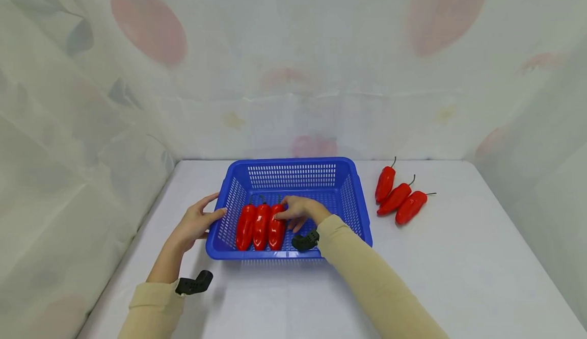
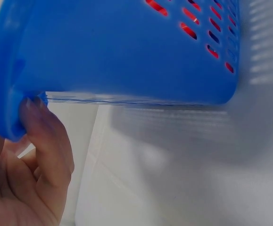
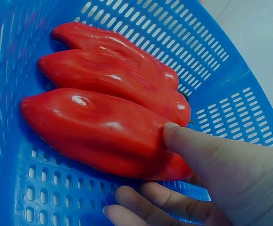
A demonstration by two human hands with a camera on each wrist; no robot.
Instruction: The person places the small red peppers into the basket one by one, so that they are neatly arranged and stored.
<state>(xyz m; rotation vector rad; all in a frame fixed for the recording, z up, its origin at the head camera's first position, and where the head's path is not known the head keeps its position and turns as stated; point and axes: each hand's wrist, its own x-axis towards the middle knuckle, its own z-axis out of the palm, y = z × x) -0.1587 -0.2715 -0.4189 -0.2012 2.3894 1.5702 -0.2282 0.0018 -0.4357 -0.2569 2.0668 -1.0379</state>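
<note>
Three peppers lie left in the basket, left hand gripping its left rim, right hand thumbing the rightmost pepper, pinch unclear; loading seems underway, next calling for release and reaching far right for three loose ones.

Soft light, white glints on red peppers, diffuse shadow beneath blue basket, dimmer wrist views
</note>
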